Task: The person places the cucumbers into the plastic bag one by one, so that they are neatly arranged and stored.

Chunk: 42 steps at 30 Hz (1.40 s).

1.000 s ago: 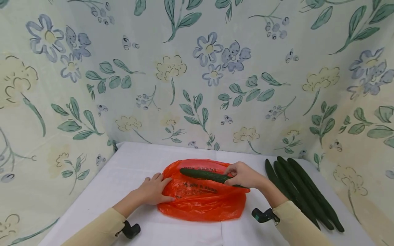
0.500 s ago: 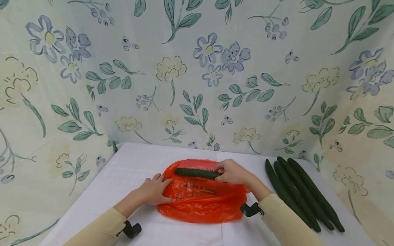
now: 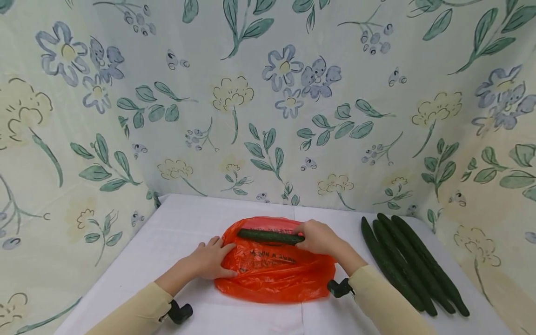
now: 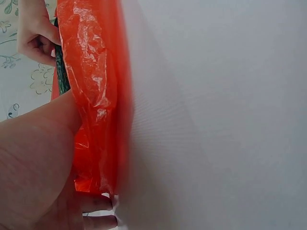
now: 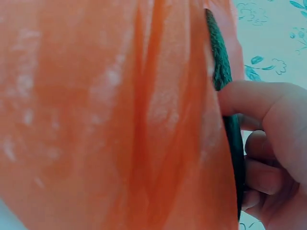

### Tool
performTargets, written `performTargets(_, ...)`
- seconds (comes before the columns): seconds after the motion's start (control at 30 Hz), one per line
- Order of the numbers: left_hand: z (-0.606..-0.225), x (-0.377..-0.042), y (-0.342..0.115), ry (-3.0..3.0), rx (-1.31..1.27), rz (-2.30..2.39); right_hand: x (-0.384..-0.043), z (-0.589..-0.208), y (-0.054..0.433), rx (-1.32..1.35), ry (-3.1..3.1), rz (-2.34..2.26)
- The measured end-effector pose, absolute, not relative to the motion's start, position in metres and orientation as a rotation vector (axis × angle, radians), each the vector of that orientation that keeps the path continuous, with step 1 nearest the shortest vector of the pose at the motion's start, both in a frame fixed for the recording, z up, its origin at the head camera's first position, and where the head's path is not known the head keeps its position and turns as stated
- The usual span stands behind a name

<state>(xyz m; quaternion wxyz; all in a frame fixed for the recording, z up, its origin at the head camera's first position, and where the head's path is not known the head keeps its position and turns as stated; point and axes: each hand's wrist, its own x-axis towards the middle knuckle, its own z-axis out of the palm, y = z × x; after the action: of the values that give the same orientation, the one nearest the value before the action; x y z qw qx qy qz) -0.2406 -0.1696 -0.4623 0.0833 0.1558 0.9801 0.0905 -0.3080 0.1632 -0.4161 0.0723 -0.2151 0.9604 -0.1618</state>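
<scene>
A red plastic bag (image 3: 272,284) with dark printing lies spread and crinkled on the white-covered table. Across its far part, roughly level, lies a dark green cucumber (image 3: 268,236). My right hand (image 3: 316,237) grips that cucumber near its right end, thumb on one side and curled fingers on the other, as the right wrist view shows on the cucumber (image 5: 219,52). At the bag's left edge my left hand (image 3: 209,258) rests with fingers spread, touching the plastic. In the left wrist view, folds of the bag (image 4: 93,57) hide part of the cucumber (image 4: 61,72).
Several long cucumbers (image 3: 412,260) lie side by side, slanting, on the right of the white tablecloth (image 3: 176,218). A flower-printed cloth (image 3: 268,116) hangs behind the table and along both sides. Each wrist carries a small black camera.
My right hand has moved left with the cucumber over the bag, mostly in the first half second; since then it has barely shifted. The left hand has stayed in place.
</scene>
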Motion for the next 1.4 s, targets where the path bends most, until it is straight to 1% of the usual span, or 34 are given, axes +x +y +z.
performTargets(0.4,-0.466,-0.242,-0.168,2.927,0.452,0.271,-0.31,-0.436,0.17,-0.544,2.876,-0.401)
performTargets(0.67,-0.463,-0.241,-0.168,2.938,0.463,0.262,-0.309,-0.434,0.185,-0.402,2.896,-0.271)
performTargets(0.9,-0.464,-0.241,-0.17,2.939,0.455,0.264,-0.309,-0.437,0.198,-0.289,2.911,-0.263)
performTargets(1.23,-0.464,-0.239,-0.171,2.923,0.45,0.273,-0.303,-0.443,0.201,-0.142,2.97,-0.254)
performTargets(1.4,-0.465,-0.241,-0.171,2.933,0.464,0.269,-0.302,-0.443,0.203,-0.12,3.023,-0.232)
